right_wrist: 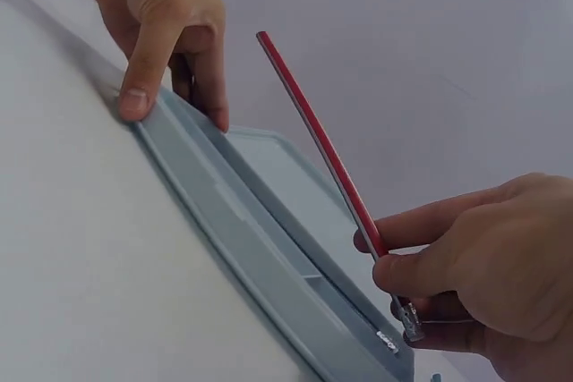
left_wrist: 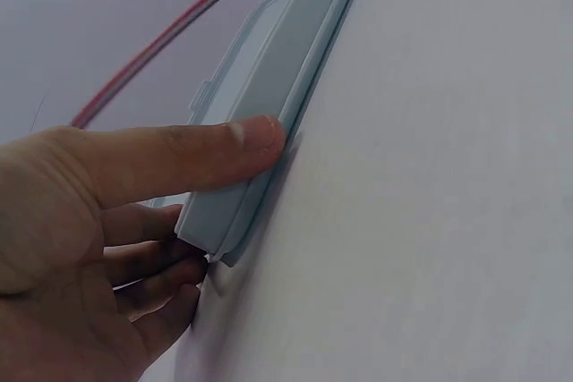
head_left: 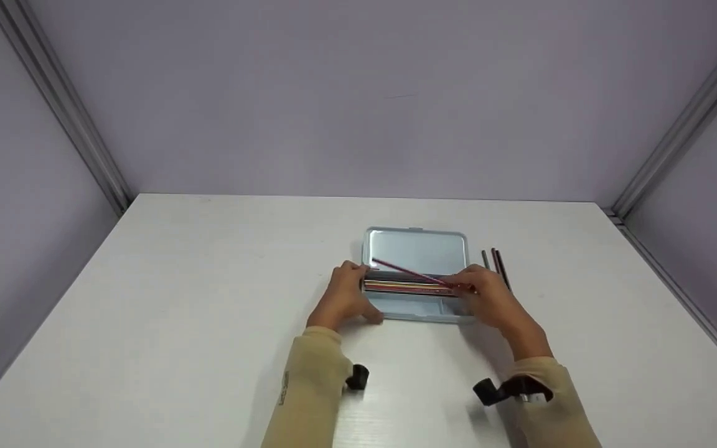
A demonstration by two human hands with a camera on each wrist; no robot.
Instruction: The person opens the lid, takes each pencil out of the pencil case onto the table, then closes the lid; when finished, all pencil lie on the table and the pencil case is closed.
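The right hand (head_left: 489, 298) pinched a red pencil (head_left: 409, 272) near its metal-capped end, thumb and fingers curled around it. The pencil's long axis ran from that hand up and away toward the left hand, its free end raised over the open lid of a pale blue pencil case (head_left: 417, 249), so it slanted rather than lay flat. In the right wrist view the pencil (right_wrist: 322, 154) rose steeply from the fingers, and its tip could not be made out as sharpened or blunt.

The left hand (head_left: 346, 298) held the case's left end, thumb (left_wrist: 179, 154) stretched along the near rim and the other fingers curled around the corner against the desk (head_left: 209, 298). Between the two hands, a row of coloured pencils (head_left: 405, 287) lay lengthwise in the case tray, partly covered by both hands.

Just beyond the right hand, a few dark pencils (head_left: 498, 264) lay on the desk beside the case, their near ends hidden behind the hand. Their exact number was hard to tell.
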